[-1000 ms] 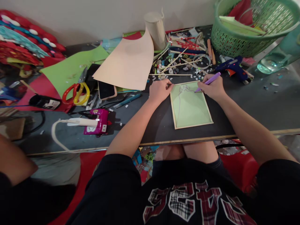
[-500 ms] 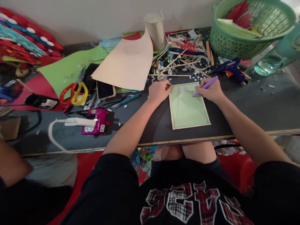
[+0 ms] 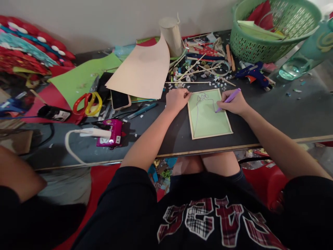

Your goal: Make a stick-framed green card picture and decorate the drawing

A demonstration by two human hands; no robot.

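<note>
A light-green sheet edged with thin wooden sticks (image 3: 210,123) lies on the dark table before me, with a purple line drawing across its upper part and left side. Curled at the sheet's upper left corner, my left hand (image 3: 177,100) pinches the frame edge between thumb and fingers. My right hand (image 3: 235,103) grips a purple pen (image 3: 232,95) at the right edge, its tip touching the green surface at the lower end of a drawn line. Part of the right border is hidden under this hand.
Left of the sheet lie a teal pen (image 3: 142,110), a phone (image 3: 121,100), scissors (image 3: 88,104) and a magenta power adapter (image 3: 118,130). Behind are sticks and pebbles, a glue gun (image 3: 253,73), a green basket (image 3: 256,45) and a bottle (image 3: 299,62). Another person's arm (image 3: 19,173) is at left.
The pen tip has moved down along the sheet's right side, and the purple line there is longer. My left hand stays at the corner. The view has shifted slightly.
</note>
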